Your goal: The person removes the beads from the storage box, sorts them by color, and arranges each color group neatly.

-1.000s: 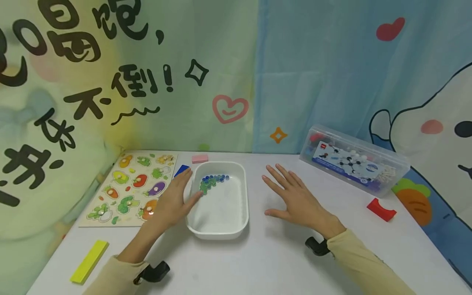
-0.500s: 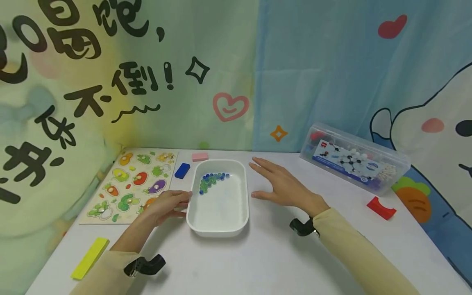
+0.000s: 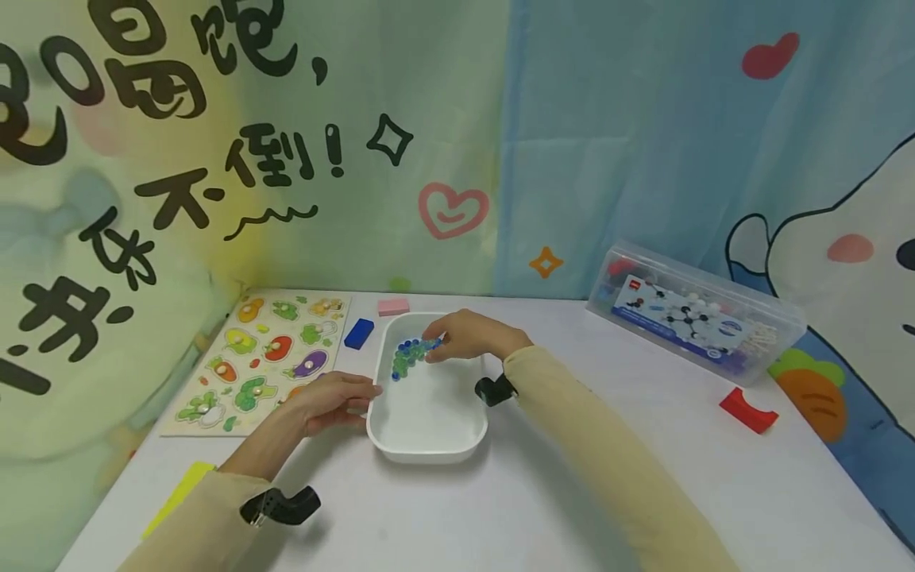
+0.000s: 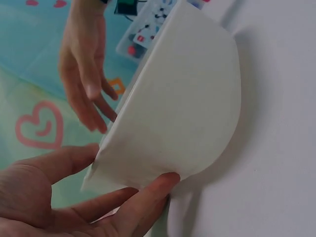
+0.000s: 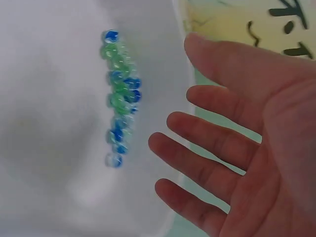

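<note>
A white tray (image 3: 429, 421) stands on the table with several blue and green glass marbles (image 3: 405, 359) bunched towards its far left corner. My left hand (image 3: 339, 401) holds the tray's left side; in the left wrist view the thumb (image 4: 74, 160) is at the rim and the fingers (image 4: 153, 197) lie against the outer wall. Over the far part of the tray is my right hand (image 3: 468, 334), its fingers slightly bent and pointing down beside the marbles. The right wrist view shows nothing between those spread fingers (image 5: 197, 168).
Left of the tray lies a vegetable puzzle board (image 3: 250, 357), with a blue block (image 3: 359, 334) and a pink block (image 3: 393, 307) behind. A yellow block (image 3: 175, 500) is partly under the left sleeve. At right are a clear box (image 3: 693, 310) and a red block (image 3: 748, 411).
My left hand has drawn back from over the tray's edge to its left side. My right hand has moved left from beside the tray to over the marbles.
</note>
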The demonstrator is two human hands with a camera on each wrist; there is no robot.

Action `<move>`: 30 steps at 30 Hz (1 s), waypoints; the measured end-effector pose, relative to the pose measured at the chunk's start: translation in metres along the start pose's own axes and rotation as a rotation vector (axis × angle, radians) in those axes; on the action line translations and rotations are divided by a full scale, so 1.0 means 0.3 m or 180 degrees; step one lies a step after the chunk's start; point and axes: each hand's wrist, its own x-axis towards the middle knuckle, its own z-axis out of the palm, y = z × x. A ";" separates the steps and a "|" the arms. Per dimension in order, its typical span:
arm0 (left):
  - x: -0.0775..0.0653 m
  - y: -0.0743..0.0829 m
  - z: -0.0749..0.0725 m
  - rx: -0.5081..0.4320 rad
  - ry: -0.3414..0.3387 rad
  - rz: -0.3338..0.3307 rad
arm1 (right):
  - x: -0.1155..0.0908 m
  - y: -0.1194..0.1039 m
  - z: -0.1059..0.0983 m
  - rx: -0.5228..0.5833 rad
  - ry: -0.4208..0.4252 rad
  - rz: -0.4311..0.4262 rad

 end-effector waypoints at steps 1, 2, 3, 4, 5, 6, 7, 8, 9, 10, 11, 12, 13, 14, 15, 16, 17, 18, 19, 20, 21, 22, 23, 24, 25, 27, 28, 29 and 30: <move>0.002 0.000 -0.001 -0.0002 -0.0022 0.0005 | 0.022 -0.004 0.007 -0.0006 -0.0023 0.0025; 0.003 0.000 -0.002 -0.0008 -0.0027 -0.0003 | 0.043 -0.008 0.014 -0.0022 -0.0035 0.0059; 0.004 0.000 -0.003 -0.0020 -0.0017 -0.0014 | 0.062 -0.010 0.022 -0.0056 -0.0038 0.0079; 0.006 0.000 -0.004 -0.0029 -0.0016 -0.0023 | 0.080 -0.012 0.030 -0.0092 -0.0036 0.0110; 0.008 0.000 -0.004 -0.0036 -0.0019 -0.0031 | 0.097 -0.013 0.038 -0.0111 -0.0031 0.0160; 0.009 -0.001 -0.005 -0.0039 -0.0020 -0.0037 | 0.112 -0.013 0.045 -0.0123 -0.0013 0.0199; 0.010 0.000 -0.006 -0.0038 -0.0021 -0.0041 | 0.126 -0.013 0.053 -0.0137 0.0015 0.0242; 0.010 0.000 -0.006 -0.0046 -0.0010 -0.0058 | 0.140 -0.013 0.059 -0.0161 0.0049 0.0287; 0.012 0.001 -0.007 -0.0051 -0.0012 -0.0064 | 0.150 -0.012 0.065 -0.0167 0.0081 0.0325; 0.013 0.001 -0.007 -0.0060 -0.0018 -0.0068 | 0.159 -0.013 0.070 -0.0156 0.0106 0.0377; 0.013 0.002 -0.007 -0.0063 -0.0021 -0.0071 | 0.167 -0.013 0.075 -0.0153 0.0136 0.0416; 0.013 0.002 -0.007 -0.0064 -0.0021 -0.0076 | 0.173 -0.014 0.078 -0.0147 0.0164 0.0450; 0.013 0.003 -0.008 -0.0067 -0.0025 -0.0081 | 0.178 -0.016 0.081 -0.0149 0.0190 0.0482; 0.012 0.003 -0.008 -0.0076 -0.0025 -0.0085 | 0.181 -0.017 0.083 -0.0143 0.0214 0.0513; 0.012 0.004 -0.009 -0.0092 -0.0017 -0.0091 | 0.183 -0.019 0.084 -0.0133 0.0236 0.0540; 0.012 0.004 -0.009 -0.0105 -0.0018 -0.0089 | 0.183 -0.019 0.086 -0.0141 0.0260 0.0571; 0.012 0.005 -0.009 -0.0113 -0.0025 -0.0087 | 0.183 -0.020 0.087 -0.0151 0.0286 0.0600; 0.010 0.006 -0.009 -0.0119 -0.0035 -0.0079 | 0.183 -0.020 0.088 -0.0172 0.0314 0.0623; 0.009 0.007 -0.009 -0.0125 -0.0043 -0.0073 | 0.183 -0.020 0.090 -0.0180 0.0339 0.0640; 0.008 0.008 -0.009 -0.0131 -0.0043 -0.0069 | 0.185 -0.020 0.092 -0.0190 0.0363 0.0649; 0.007 0.009 -0.010 -0.0134 -0.0038 -0.0068 | 0.187 -0.021 0.095 -0.0199 0.0386 0.0658; 0.005 0.009 -0.009 -0.0139 -0.0037 -0.0067 | 0.190 -0.021 0.099 -0.0207 0.0422 0.0672; 0.003 0.010 -0.008 -0.0145 -0.0032 -0.0064 | 0.193 -0.021 0.105 -0.0221 0.0459 0.0676; 0.002 0.010 -0.008 -0.0150 -0.0020 -0.0067 | 0.197 -0.021 0.111 -0.0229 0.0495 0.0681; 0.002 0.009 -0.007 -0.0163 -0.0008 -0.0072 | 0.200 -0.022 0.117 -0.0214 0.0529 0.0699; 0.001 0.007 -0.004 -0.0196 0.0013 -0.0078 | 0.205 -0.023 0.130 -0.0198 0.0590 0.0731; 0.002 0.006 -0.003 -0.0211 0.0016 -0.0080 | 0.206 -0.024 0.135 -0.0201 0.0621 0.0745; 0.004 0.004 -0.003 -0.0225 0.0020 -0.0084 | 0.206 -0.025 0.139 -0.0212 0.0642 0.0747; 0.005 0.003 -0.004 -0.0236 0.0025 -0.0088 | 0.205 -0.026 0.141 -0.0222 0.0658 0.0752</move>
